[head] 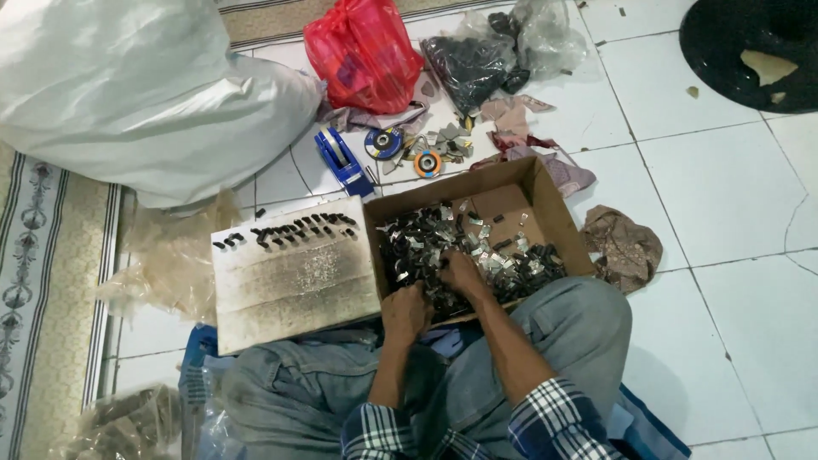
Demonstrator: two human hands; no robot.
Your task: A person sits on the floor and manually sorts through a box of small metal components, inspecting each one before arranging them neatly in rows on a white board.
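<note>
A brown cardboard box (545, 200) lies open on the white tiled floor in front of my knees, filled with several small dark and silvery metal pieces (422, 243). My right hand (462, 273) reaches into the heap near the box's front, fingers curled among the pieces. At the box's front edge is my left hand (407, 313), closed; I cannot see what it holds. Left of the box lies a soot-stained white board (294, 281) with a row of small dark pieces (290, 230) lined along its far edge.
A big white sack (145, 94) fills the upper left. Behind the box lie a red plastic bag (366, 51), a clear bag of dark parts (477, 64), a blue tape dispenser (342, 162), round grinding discs (385, 143) and rags (622, 245). A patterned mat (43, 281) borders the left.
</note>
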